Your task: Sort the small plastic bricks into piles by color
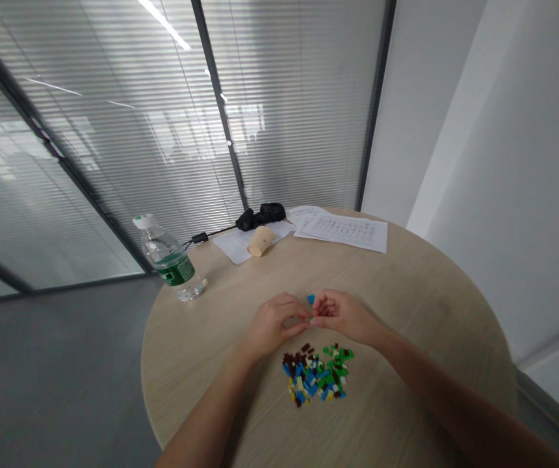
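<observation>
My left hand (274, 327) and my right hand (340, 315) meet above the middle of the round wooden table (406, 305). Their fingertips pinch a tiny pale green brick (312, 320), which is mostly hidden. Just beyond the fingers sits a small blue brick (311, 299); I cannot tell whether it touches them. Close below my hands lies a loose pile of tiny plastic bricks (316, 375) in blue, green, brown, white and yellow.
At the far side of the table lie a clear water bottle (168, 258) on its side, a tipped paper cup (260, 240), printed sheets (342, 231), a black bundle (260, 216) and a cable. Glass partitions with blinds stand behind the table.
</observation>
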{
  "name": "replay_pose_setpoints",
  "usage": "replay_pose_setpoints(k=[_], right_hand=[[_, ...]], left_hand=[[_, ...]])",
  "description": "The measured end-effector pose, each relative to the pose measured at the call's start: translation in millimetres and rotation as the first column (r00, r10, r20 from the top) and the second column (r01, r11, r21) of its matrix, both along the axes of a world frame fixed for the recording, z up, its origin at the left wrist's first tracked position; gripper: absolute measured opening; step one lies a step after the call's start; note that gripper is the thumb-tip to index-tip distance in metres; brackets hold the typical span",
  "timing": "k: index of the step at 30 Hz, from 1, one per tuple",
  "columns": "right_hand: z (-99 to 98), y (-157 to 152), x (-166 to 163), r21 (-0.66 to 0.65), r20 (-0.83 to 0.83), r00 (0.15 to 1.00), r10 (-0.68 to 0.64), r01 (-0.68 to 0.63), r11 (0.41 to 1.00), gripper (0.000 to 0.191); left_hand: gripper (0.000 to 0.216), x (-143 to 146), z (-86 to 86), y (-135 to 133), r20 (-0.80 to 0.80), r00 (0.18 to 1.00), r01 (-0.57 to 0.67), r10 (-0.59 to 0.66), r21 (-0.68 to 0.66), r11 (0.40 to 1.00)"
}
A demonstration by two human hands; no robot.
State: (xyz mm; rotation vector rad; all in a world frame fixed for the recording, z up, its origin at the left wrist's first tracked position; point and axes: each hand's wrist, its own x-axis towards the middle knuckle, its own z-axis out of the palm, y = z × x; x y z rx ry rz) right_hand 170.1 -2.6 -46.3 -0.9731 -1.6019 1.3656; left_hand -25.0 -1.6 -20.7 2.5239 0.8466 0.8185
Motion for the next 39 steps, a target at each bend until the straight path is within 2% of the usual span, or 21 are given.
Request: replay_pose_setpoints(k=[7,14,18,21,22,25,33,39], right_hand=[[1.9,0.6,0.4,-0.066,-0.045,0.999,0.03,-0.033,0.997,0.035],[-0.1,1.1,-2.2,-0.143,-0.095,0.995,0.01,-0.023,0.989,0.035],[0.9,4.9,2.3,-0.076,-0.062,0.99,-0.123,0.119,0.99,0.026],[3.2,8.3,7.1,-0.037,-0.011,0.982,-0.19,0.189,0.981,0.02],[3.6,9.3,8.1,-0.031,0.005,0.98,-0.2,0.2,0.979,0.019],[3.1,11.2,8.9,-0.016,0.045,0.976,-0.215,0.216,0.976,0.016],[-1.9,10.3,7.9,0.093,0.124,0.971,-0.203,0.192,0.977,0.015],[-0.5,8.5,9.6,0.162,0.209,0.959,-0.192,0.159,0.974,0.014]], left_hand=[[0.012,3.2,0.0,0.4,0.074,0.997,-0.018,0.023,-0.064,0.998],[0.001,4.7,0.6,0.9,0.106,0.993,-0.044,0.048,-0.04,0.998],[0.001,-5.2,-7.0,15.3,0.093,0.976,-0.195,0.198,-0.035,0.98],[0.004,-15.7,-15.5,29.8,0.042,0.915,-0.402,0.401,0.012,0.916],[0.005,-18.1,-18.4,33.7,0.0,0.901,-0.434,0.435,0.038,0.9],[0.007,-19.3,-25.6,40.2,-0.076,0.889,-0.446,0.451,0.077,0.892],[0.008,-13.8,-31.7,40.9,-0.106,0.863,-0.486,0.495,0.098,0.868],[0.008,-14.8,-32.5,41.4,-0.119,0.867,-0.474,0.484,0.1,0.875]])
